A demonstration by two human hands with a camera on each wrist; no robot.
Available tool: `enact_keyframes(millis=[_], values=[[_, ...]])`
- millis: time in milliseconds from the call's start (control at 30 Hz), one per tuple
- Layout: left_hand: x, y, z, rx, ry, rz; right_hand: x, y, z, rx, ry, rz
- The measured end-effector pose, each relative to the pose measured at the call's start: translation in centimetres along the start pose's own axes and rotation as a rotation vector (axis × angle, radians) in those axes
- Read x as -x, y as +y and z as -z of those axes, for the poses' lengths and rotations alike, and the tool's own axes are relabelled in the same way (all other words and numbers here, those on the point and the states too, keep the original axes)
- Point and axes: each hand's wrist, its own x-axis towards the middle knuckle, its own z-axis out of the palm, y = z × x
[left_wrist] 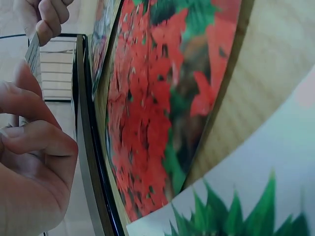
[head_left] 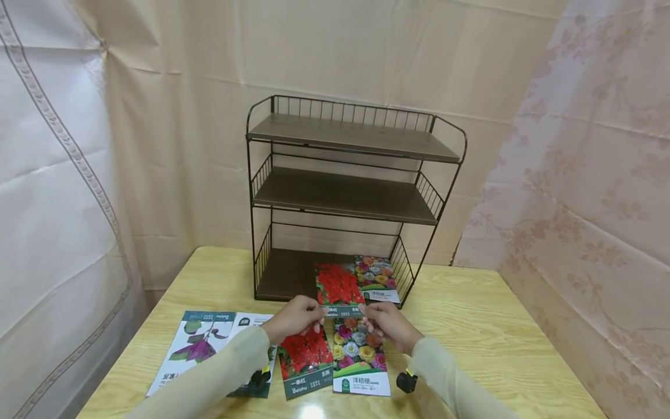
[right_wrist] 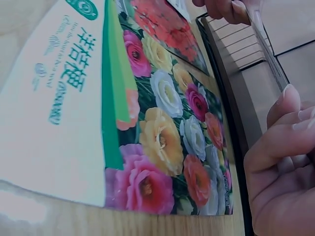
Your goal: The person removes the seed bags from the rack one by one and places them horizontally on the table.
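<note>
Both hands hold a red-flower seed packet (head_left: 339, 285) by its near corners, over the front of the rack's bottom shelf (head_left: 285, 273). My left hand (head_left: 297, 319) pinches its left corner between thumb and fingers; my right hand (head_left: 391, 326) pinches the right one. In both wrist views the held packet (right_wrist: 270, 51) appears edge-on. A packet with mixed-colour flowers (head_left: 376, 273) lies on the bottom shelf, right of the held one. Below the hands, another red-flower packet (head_left: 306, 352) and another mixed-flower packet (head_left: 361, 349) lie side by side on the table.
A three-tier rack with black wire sides (head_left: 342, 195) stands at the back of the wooden table (head_left: 471, 326). At the left lie a purple-flower packet (head_left: 196, 349) and a white packet (head_left: 253, 320), partly hidden by my left sleeve. Cloth curtains (head_left: 183, 145) hang around.
</note>
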Motion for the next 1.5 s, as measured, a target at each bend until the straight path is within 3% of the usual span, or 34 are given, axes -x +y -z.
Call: enact_keyframes(millis=[500, 833, 1500], values=[[1.3, 0.3, -2.0, 0.039, -0.016, -0.004, 2.4, 0.2, 0.6, 0.027, 0.026, -0.042], [1.9, 0.5, -2.8, 0.055, -0.022, 0.007, 3.3, 0.6, 0.8, 0.011, -0.005, -0.026], [2.7, 0.7, -4.8, 0.054, -0.047, -0.047, 5.9, 1.0, 1.4, -0.004, -0.036, -0.025]])
